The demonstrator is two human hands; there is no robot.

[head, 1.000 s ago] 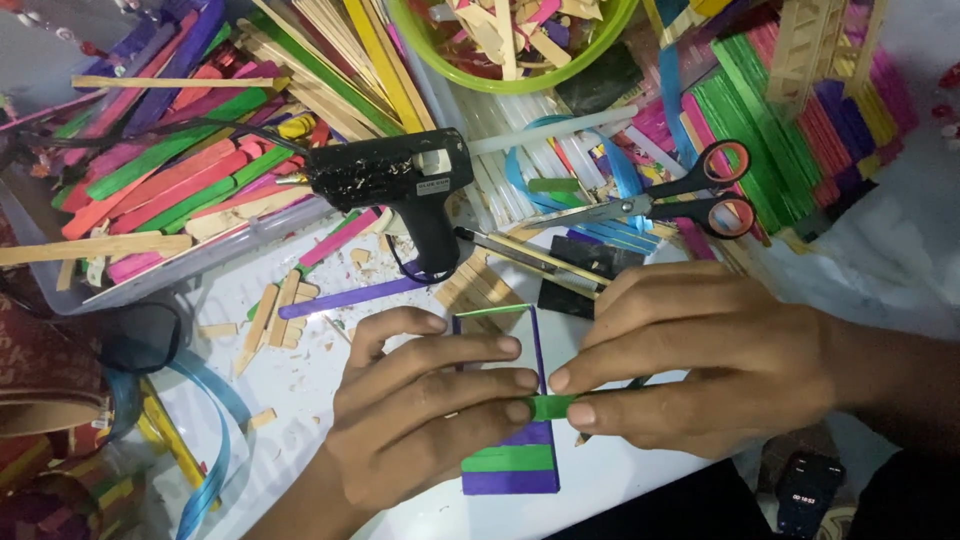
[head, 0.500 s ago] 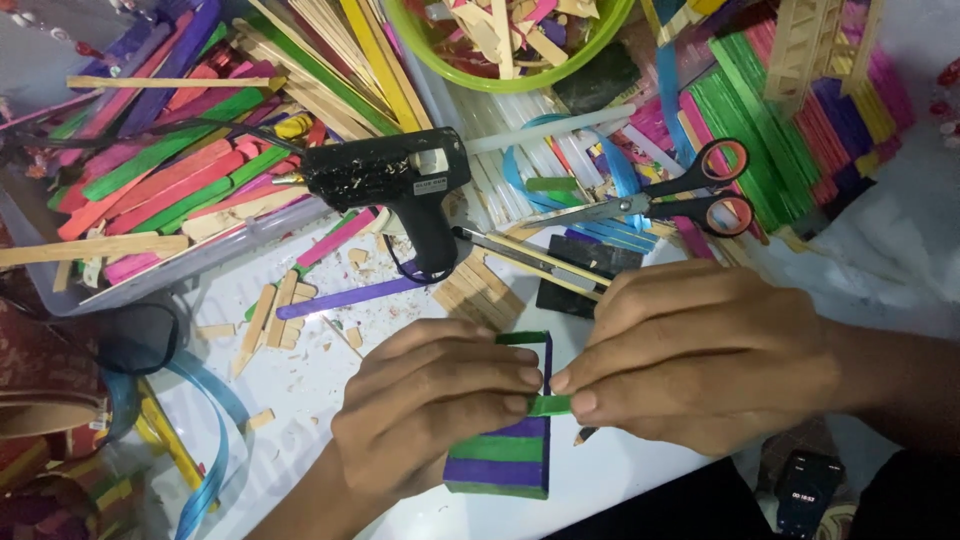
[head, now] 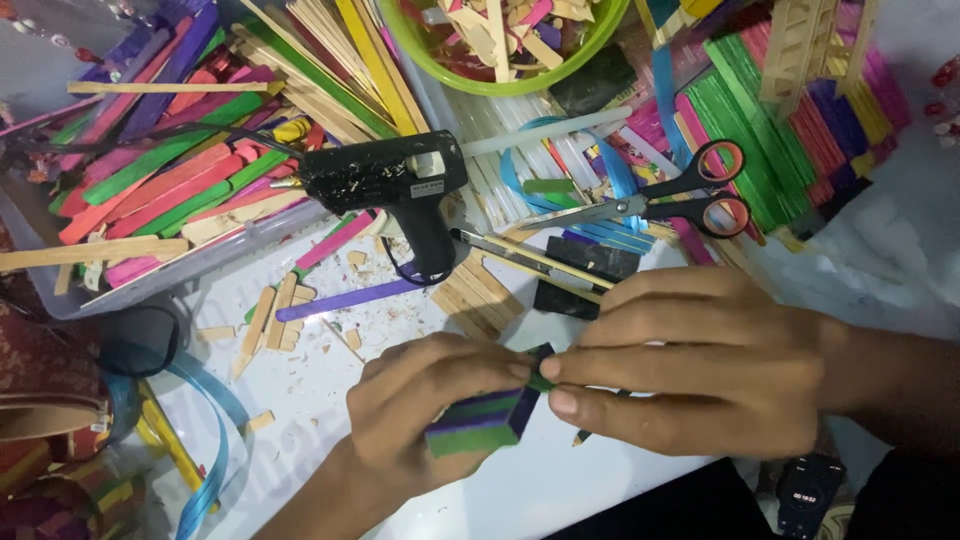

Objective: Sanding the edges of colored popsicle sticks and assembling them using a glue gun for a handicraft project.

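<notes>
Purple and green sticks glued into a small block (head: 478,420) sit near the desk's front edge, gripped by the left hand (head: 420,420) with curled fingers. The right hand (head: 700,365) pinches the block's upper corner. Behind them lie a black glue gun (head: 385,185) and scissors (head: 660,205).

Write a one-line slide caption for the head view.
Both hands, left hand and right hand, pinch a purple-and-green stick panel below a black glue gun.
</notes>
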